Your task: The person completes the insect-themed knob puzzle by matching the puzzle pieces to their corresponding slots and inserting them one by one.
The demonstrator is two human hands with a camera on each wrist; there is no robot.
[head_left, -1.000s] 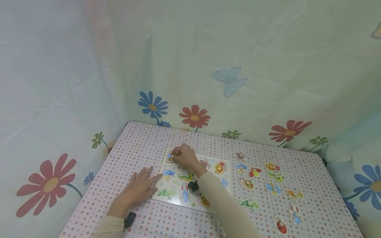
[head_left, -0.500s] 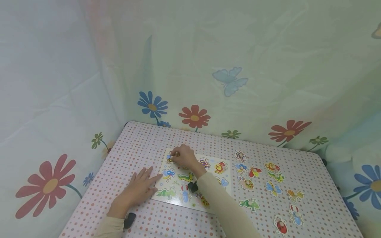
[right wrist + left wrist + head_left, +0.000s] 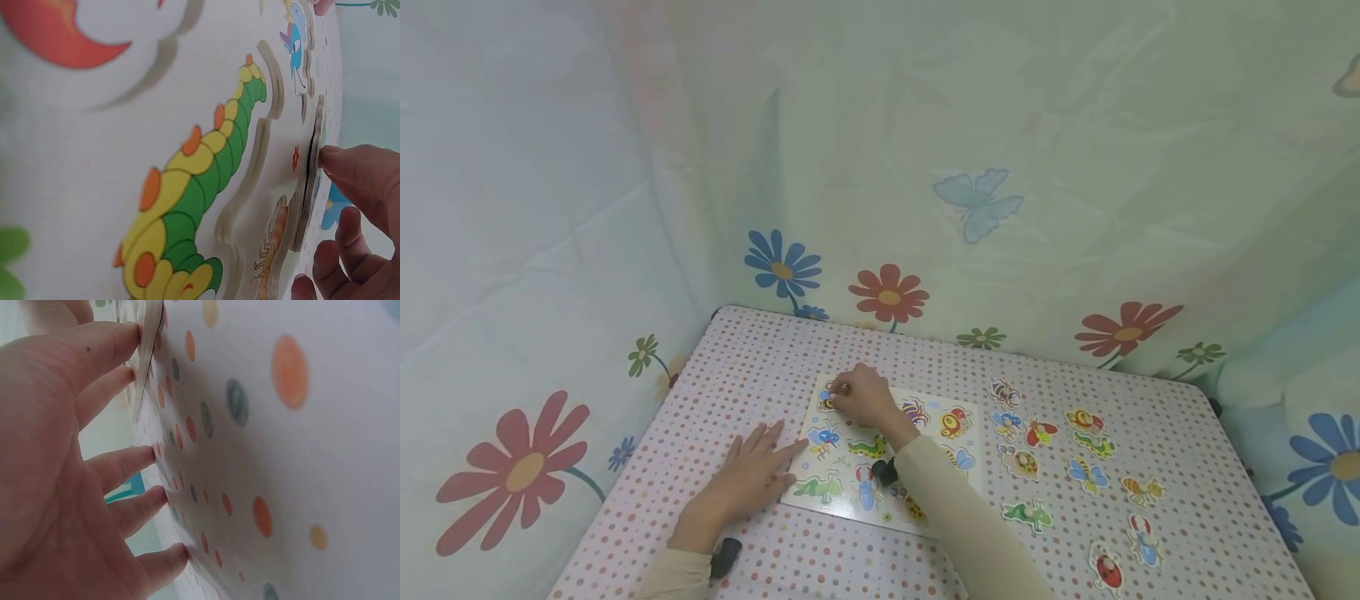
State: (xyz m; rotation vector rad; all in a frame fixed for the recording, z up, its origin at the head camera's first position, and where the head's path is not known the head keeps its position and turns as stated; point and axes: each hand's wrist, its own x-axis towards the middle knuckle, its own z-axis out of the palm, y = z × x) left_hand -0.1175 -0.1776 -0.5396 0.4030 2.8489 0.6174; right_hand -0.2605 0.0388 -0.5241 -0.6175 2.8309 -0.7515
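Observation:
In the head view my right hand (image 3: 865,398) is over the far left corner of a white insect puzzle board (image 3: 847,502). It pinches a thin bee puzzle piece (image 3: 825,402), partly covered by the fingers. From the right wrist, the piece (image 3: 310,181) appears nearly edge-on, with the thumb against it. My left hand (image 3: 741,477) lies with fingers spread at the board's left side. The left wrist view shows the thumb and index finger touching the board's edge (image 3: 149,350), while the other fingertips rest on the dotted tablecloth (image 3: 337,456).
Several loose insect pieces lie right of the board, among them a green grasshopper (image 3: 1028,515), a ladybug (image 3: 1107,568) and a blue beetle (image 3: 1144,540). A flowered cloth backdrop (image 3: 880,167) hangs behind and beside the table.
My right hand has shifted very slightly left over the board's corner, still pinching the bee piece. The left hand and the loose pieces have not visibly moved.

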